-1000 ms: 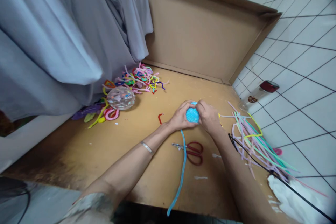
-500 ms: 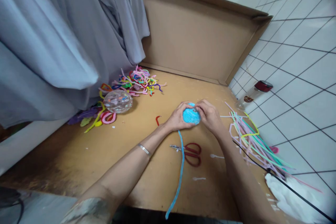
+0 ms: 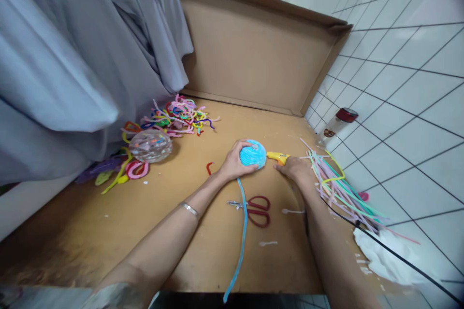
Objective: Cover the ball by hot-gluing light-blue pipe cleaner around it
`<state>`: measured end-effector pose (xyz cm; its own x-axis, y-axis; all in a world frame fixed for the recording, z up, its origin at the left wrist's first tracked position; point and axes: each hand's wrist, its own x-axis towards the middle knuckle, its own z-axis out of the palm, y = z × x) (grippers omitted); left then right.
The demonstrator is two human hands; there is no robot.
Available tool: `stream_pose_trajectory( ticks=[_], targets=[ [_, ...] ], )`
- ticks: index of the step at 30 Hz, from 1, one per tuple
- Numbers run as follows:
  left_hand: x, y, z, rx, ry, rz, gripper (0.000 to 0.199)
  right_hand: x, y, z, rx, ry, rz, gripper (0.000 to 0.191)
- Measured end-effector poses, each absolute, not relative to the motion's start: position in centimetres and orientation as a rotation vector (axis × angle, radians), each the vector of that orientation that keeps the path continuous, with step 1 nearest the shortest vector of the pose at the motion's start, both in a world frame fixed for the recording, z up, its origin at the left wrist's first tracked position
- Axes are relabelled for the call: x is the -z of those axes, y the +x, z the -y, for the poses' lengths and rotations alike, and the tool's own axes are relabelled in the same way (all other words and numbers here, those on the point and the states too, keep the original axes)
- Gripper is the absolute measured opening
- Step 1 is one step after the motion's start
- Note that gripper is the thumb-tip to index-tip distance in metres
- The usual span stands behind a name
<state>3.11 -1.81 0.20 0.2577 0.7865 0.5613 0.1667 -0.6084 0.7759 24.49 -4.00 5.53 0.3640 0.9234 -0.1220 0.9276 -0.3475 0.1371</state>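
My left hand [image 3: 235, 161] is wrapped round the left side of a round blue coiled piece [image 3: 253, 155], with a small greyish spot near its top. From under that hand a long blue strip [image 3: 243, 231] runs down to the table's front edge, crossing red-handled scissors [image 3: 259, 211]. My right hand [image 3: 295, 169] is closed on a yellow glue gun [image 3: 278, 157], whose nozzle points left, close to the blue piece's right side. Part of the gun is hidden by the fingers.
Colourful pipe cleaners [image 3: 181, 116] and a clear bumpy ball [image 3: 150, 146] lie at the left. At the right are pale strips [image 3: 337, 183], a red-lidded jar [image 3: 335, 126], a black cable and white tissue [image 3: 391, 253]. A cardboard panel [image 3: 246, 48] stands behind.
My right hand has left the top of the blue piece, moved right and taken hold of the yellow glue gun. My left hand still holds the blue piece. The view has shifted slightly.
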Motion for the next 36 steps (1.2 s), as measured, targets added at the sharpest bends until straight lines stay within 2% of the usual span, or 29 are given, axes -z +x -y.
stream_pose_trajectory(
  ticks=[6,12,15,20,25,36],
  targets=[
    [-0.5,3.0,2.1,-1.347,1.752,-0.945,0.069,-4.9,24.9,4.4,0.202,2.659,-1.667,0.053],
    [-0.5,2.7,2.0,-1.356,1.679,-0.933,0.069,-5.0,24.7,4.5,-0.127,3.128,-1.713,0.057],
    [-0.4,2.6,1.8,-1.373,1.698,-0.9,0.066,-5.6,24.4,4.7,-0.331,3.226,-1.865,0.051],
    [-0.2,2.7,1.6,-1.384,1.725,-0.897,0.065,-6.7,22.8,5.4,-0.543,3.136,-2.175,0.039],
    [-0.1,2.8,1.6,-1.408,1.719,-0.877,0.066,-6.6,22.0,5.8,-0.803,2.711,-2.497,0.032],
    [0.3,3.0,1.5,-1.422,1.721,-0.806,0.068,-6.6,22.0,5.6,-0.876,2.616,-2.491,0.024]
  ],
)
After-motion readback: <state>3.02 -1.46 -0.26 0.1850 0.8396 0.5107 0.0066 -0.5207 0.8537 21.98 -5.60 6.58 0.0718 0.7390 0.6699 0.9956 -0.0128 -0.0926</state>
